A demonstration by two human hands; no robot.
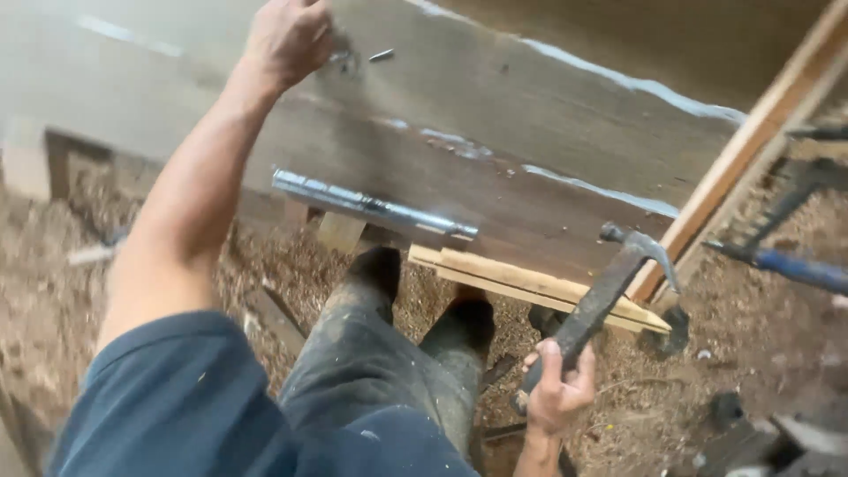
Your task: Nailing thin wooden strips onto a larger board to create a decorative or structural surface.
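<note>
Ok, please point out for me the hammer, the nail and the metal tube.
hammer (590,316), head view, middle of its handle
nail (381,56), head view, its shaft
metal tube (371,206), head view, middle of its length

Left hand (287,40) raised, right hand (558,389) fisted low.

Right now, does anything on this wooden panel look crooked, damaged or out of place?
Yes. A nail near the left hand lies flat against the wooden panel instead of standing straight, so it looks bent over. Pale streaks smear the boards. The right hand holds a claw hammer.
</note>
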